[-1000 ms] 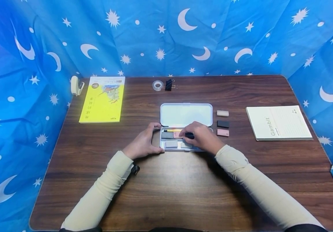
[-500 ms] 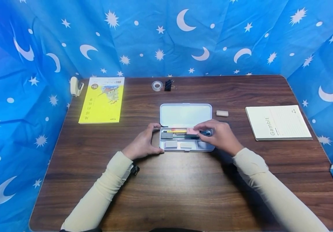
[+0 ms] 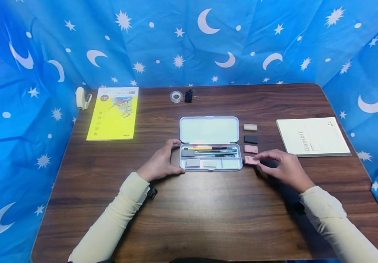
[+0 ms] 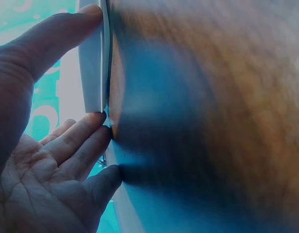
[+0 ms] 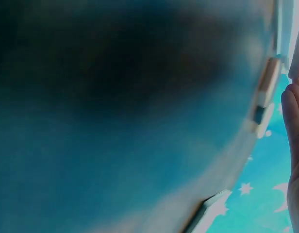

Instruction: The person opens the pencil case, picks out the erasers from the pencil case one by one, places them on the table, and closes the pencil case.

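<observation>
Your left hand [image 3: 157, 166] grips the left end of the white case [image 3: 231, 164], thumb at its near corner and a finger at its far corner; the other fingers are spread apart, and the left wrist view shows the thumb and fingertips touching opposite sides of the case; its lid [image 3: 208, 129] lies folded open, away from you.

Your right hand [image 3: 282, 168] pinches a pink eraser [image 3: 250, 160] between thumb and fingers, near the case's front right corner; the right wrist view catches only part of this hand, with the eraser seeming to be off the tabletop [image 3: 208, 212]; just beyond it, in a row along the case's right side, lie a second pink one [image 3: 250, 149], a black one [image 3: 250, 139] and a beige one [image 3: 250, 127].

Inside the case, pens [image 3: 212, 151] fill the back compartment, with a grey eraser [image 3: 188, 153] at its left end; two pale erasers [image 3: 193, 163] lie side by side in the front.

At the back of the tabletop sit a tape roll [image 3: 176, 96] and a black clip [image 3: 188, 96]; a yellow book [image 3: 112, 117] is at left; a notebook [image 3: 317, 140] is at right; a blue curtain [image 3: 162, 40] hangs behind.
</observation>
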`<action>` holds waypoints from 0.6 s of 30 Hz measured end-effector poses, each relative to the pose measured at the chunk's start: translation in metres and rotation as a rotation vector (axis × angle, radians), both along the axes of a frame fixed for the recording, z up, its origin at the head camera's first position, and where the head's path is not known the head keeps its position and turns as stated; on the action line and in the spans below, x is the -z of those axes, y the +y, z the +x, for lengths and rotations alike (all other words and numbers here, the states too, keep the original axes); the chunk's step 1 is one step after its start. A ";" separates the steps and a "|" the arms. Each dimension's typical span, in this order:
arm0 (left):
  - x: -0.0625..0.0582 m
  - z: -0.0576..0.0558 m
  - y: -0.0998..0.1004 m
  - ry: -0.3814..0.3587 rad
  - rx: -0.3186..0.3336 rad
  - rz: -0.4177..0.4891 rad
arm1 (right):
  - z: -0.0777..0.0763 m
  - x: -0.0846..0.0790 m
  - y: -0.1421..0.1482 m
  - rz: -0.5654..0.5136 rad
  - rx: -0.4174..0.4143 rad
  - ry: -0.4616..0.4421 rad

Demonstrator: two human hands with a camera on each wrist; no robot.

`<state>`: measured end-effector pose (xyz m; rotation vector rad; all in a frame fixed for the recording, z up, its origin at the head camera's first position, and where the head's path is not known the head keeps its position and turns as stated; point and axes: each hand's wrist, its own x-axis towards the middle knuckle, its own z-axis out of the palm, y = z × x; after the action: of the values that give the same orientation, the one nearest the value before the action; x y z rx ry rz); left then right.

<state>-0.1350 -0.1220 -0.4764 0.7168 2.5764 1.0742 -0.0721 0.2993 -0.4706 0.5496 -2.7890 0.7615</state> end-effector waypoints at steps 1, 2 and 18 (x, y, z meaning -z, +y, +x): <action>0.000 0.000 0.000 0.000 -0.001 0.001 | 0.001 0.002 0.002 0.004 0.009 -0.009; 0.000 0.001 0.000 0.001 -0.002 0.001 | 0.002 0.004 0.004 0.004 0.016 -0.024; 0.000 0.001 0.001 0.008 0.003 -0.005 | 0.005 0.008 0.009 -0.004 0.047 -0.090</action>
<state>-0.1342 -0.1209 -0.4762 0.7249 2.5825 1.0661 -0.0675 0.3080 -0.4783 0.4575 -2.8702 0.8011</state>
